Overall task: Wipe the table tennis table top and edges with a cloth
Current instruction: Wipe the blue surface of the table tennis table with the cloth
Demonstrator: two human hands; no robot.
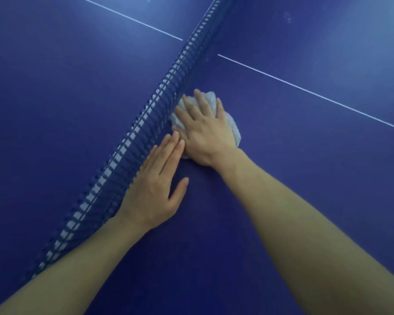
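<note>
**netcord_nick:** So what's going on here? Both arms come in from the bottom of the frame. The left hand (pixel 155 185) is lowest, centre-ish, lying flat with straight fingers on the blue table top (pixel 282 178), holding nothing, its edge right against the net (pixel 132 137).

**spinny_q:** Yep, and just past it, touching its fingertips, the right hand (pixel 205 130) presses flat on the white cloth (pixel 233 130), fingers spread, not pinching. Cloth's bunched at mid-frame, snug against the net's base.

**netcord_nick:** The net runs lower left to upper right, so I'd guess the wipe follows that line toward the white centre line (pixel 305 89), with the right hand leading.
</note>
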